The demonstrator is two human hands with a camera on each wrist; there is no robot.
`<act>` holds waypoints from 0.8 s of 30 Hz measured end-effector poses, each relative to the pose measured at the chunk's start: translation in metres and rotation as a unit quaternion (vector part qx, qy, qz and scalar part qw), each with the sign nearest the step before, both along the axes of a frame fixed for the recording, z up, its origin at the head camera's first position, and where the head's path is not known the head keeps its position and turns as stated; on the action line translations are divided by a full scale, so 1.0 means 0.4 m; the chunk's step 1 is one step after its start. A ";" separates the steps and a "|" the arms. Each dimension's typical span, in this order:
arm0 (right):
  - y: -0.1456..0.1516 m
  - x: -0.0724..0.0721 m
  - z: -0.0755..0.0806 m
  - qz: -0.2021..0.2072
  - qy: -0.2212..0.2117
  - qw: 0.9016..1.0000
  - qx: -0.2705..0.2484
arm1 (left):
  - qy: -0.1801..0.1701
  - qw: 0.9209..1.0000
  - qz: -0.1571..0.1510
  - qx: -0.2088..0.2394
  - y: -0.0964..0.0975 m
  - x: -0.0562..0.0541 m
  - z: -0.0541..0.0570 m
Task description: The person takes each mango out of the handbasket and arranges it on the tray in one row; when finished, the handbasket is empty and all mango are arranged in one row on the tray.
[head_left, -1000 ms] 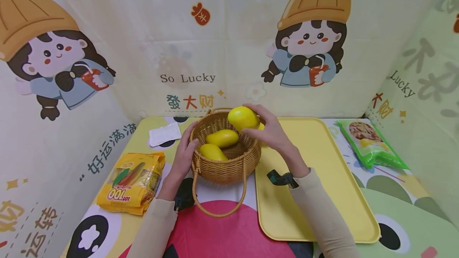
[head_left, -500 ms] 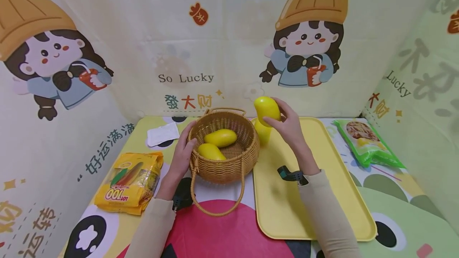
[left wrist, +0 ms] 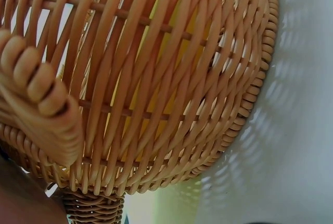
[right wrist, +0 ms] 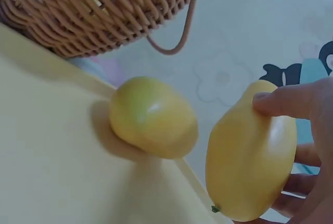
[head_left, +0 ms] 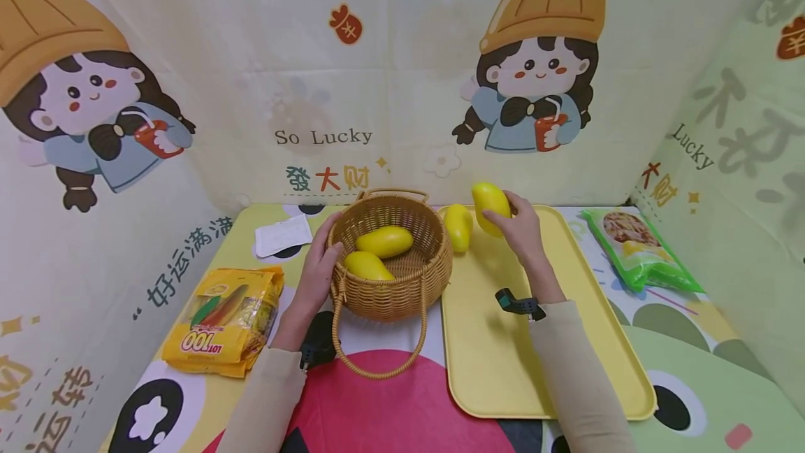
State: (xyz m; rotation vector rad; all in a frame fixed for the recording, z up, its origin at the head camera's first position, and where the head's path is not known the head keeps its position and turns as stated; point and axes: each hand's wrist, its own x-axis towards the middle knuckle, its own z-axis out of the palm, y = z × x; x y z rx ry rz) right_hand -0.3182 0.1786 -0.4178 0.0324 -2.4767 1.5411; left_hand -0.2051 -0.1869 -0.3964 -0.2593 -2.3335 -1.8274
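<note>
Over the past second we see the right grip [head_left: 523, 229] carry its mango [head_left: 486, 200] rightward: it hung above the right side of the wicker basket [head_left: 390, 297], and now it hangs above the far part of the yellow tray [head_left: 487, 362]. We find it lower than half a second ago, and, sideways at first, it now leans closer to upright. The other mango [head_left: 458, 229] at the tray's edge, mostly hidden before, shows whole to us, apart from the held one. The right sleeve [head_left: 581, 362] has shifted rightward too.
</note>
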 end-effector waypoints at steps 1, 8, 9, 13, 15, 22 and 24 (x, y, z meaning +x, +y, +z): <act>0.003 -0.005 -0.008 -0.004 -0.009 1.000 0.009 | -0.001 1.000 0.000 0.000 0.000 0.000 0.000; 0.018 -0.016 -0.040 -0.028 -0.061 0.996 0.055 | -0.002 1.000 -0.001 -0.001 -0.001 -0.002 -0.003; 0.020 -0.017 -0.044 -0.028 -0.068 0.995 0.062 | -0.002 1.000 -0.001 -0.001 -0.001 -0.003 -0.003; 0.023 -0.023 -0.061 -0.021 -0.081 0.993 0.082 | -0.005 1.000 0.003 -0.003 -0.003 -0.003 -0.004; 0.022 -0.025 -0.067 -0.019 -0.078 0.993 0.085 | -0.006 1.000 0.003 -0.003 -0.004 -0.003 -0.004; 0.020 -0.026 -0.074 -0.014 -0.071 0.992 0.103 | -0.007 1.000 -0.001 -0.002 -0.003 -0.004 -0.002; 0.020 -0.025 -0.074 -0.011 -0.071 0.991 0.109 | -0.005 1.000 -0.002 -0.002 -0.002 -0.003 -0.003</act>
